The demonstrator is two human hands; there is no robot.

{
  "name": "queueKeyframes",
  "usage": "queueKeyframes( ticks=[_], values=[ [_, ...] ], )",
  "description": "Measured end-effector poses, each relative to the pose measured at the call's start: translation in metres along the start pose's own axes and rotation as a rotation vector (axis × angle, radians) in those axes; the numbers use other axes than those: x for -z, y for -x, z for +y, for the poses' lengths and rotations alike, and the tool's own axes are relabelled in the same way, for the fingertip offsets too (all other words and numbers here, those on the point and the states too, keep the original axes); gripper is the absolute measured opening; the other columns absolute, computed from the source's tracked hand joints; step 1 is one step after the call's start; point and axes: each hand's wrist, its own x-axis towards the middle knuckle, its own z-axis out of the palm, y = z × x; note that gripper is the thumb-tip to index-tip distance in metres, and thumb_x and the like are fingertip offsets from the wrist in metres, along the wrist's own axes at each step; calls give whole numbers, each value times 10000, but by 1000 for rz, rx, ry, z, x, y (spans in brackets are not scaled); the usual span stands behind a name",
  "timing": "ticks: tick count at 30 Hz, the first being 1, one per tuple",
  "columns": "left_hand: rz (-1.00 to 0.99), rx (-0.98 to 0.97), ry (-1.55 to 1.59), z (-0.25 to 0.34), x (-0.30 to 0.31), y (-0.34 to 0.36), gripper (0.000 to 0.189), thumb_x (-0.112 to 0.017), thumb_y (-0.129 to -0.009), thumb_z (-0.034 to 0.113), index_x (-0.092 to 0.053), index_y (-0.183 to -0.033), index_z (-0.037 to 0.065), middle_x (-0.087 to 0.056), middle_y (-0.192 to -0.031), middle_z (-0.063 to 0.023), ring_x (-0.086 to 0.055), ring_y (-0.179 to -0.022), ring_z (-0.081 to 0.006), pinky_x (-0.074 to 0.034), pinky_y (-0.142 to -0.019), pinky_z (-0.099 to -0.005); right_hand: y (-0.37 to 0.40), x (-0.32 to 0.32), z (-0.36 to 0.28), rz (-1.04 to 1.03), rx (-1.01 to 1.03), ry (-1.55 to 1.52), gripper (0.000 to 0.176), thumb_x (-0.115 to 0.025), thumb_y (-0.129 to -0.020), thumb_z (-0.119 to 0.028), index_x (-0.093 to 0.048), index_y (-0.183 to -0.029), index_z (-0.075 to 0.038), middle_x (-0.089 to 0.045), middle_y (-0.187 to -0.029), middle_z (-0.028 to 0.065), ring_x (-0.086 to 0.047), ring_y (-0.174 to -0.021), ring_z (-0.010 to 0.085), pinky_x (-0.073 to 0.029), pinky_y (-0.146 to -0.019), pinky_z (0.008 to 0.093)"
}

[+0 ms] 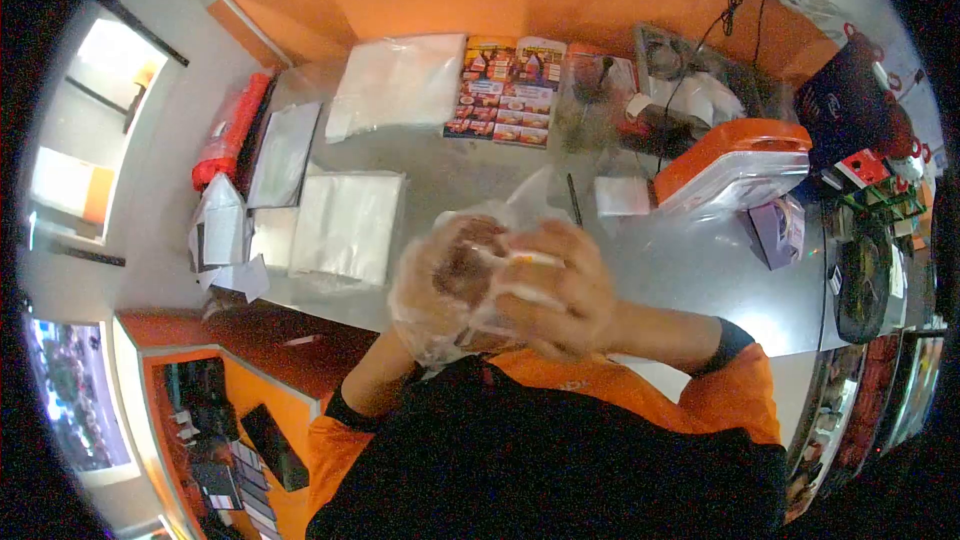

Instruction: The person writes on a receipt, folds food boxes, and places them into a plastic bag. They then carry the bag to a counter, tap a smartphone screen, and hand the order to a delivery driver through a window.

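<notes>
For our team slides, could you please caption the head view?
Left hand and right hand hold a clear plastic bag at a grey table.

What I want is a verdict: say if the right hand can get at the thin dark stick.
Probably yes: the thin dark stick lies just beyond the right hand, with nothing seen between them. That hand looks busy with the clear plastic bag, so it would likely have to let go first.

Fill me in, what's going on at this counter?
A person's right hand curls its fingers on a crumpled clear plastic bag, which wraps about the left hand. Blur leaves any contents unclear. On the metal counter beyond lie flat white plastic-wrapped stacks and food flyers; what looks like an orange-topped bag sealer stands toward the right.
</notes>
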Motion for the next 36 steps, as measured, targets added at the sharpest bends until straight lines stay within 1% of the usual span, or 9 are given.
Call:
queueKeyframes(
  ticks=[4,5,8,15,21,24,30,31,36],
  values=[
    [102,93,34,-4,26,7,313,-586,-735,21,-536,-1044,23,-598,-925,-103,-575,-774,-143,-461,-657,-242,-18,19,6,-11,-244,422,386,-693,-700,-296,-596,-1005,-82,-556,-1051,143,-544,-944,355,-434,-813,436],
    [88,-65,19,-11,31,7,327,-585,-737,9,-521,-1058,9,-602,-931,-109,-583,-789,-164,-478,-687,-263,-13,23,12,-132,-364,412,386,-696,-698,-296,-595,-1006,-84,-548,-1067,146,-552,-935,356,-443,-798,435],
    [59,47,128,-6,24,12,355,-607,-727,11,-514,-1069,18,-601,-928,-102,-579,-791,-178,-483,-714,-292,23,28,40,-686,-753,220,370,-702,-701,-266,-591,-1005,-87,-516,-1116,153,-578,-904,353,-471,-748,426],
    [126,-29,-25,-15,-9,-6,469,-795,-576,250,-512,-902,67,-534,-781,-86,-554,-719,-228,-460,-671,-340,-13,4,7,-306,-721,-669,369,-701,-696,-37,-563,-1039,-33,-473,-1182,106,-560,-998,248,-492,-799,346],
    [-76,-214,-458,-1,-3,-2,502,-804,-527,258,-533,-916,94,-552,-833,-81,-553,-742,-249,-456,-696,-367,-15,-34,5,-134,-405,-475,312,-707,-681,-110,-581,-960,-46,-558,-974,140,-579,-854,294,-471,-757,321],
    [72,-375,-154,5,18,-1,473,-772,-560,243,-542,-945,94,-563,-896,-81,-560,-766,-270,-464,-712,-358,-4,-42,29,-359,-773,-365,360,-677,-694,-125,-554,-1026,-57,-552,-1003,158,-544,-938,326,-450,-784,349],
    [-277,43,-166,-114,-22,9,469,-759,-579,242,-537,-964,92,-560,-915,-82,-556,-787,-267,-461,-728,-360,-10,-71,17,-417,-210,-285,266,-660,-734,-158,-556,-949,-43,-568,-948,131,-563,-911,299,-457,-780,364],
    [-280,83,-203,-139,-34,10,469,-757,-582,242,-536,-967,91,-559,-918,-82,-555,-791,-267,-460,-731,-360,-16,-57,15,-561,-197,-215,368,-699,-703,-235,-558,-993,-56,-555,-1074,127,-544,-975,297,-455,-792,370],
    [-257,212,-315,-212,-46,17,466,-747,-598,241,-533,-983,89,-557,-934,-82,-552,-808,-264,-457,-744,-362,32,2,56,-163,-633,-133,604,-735,-657,-283,-495,-1156,-43,-423,-1290,192,-417,-1189,304,-383,-956,402]
  ],
)
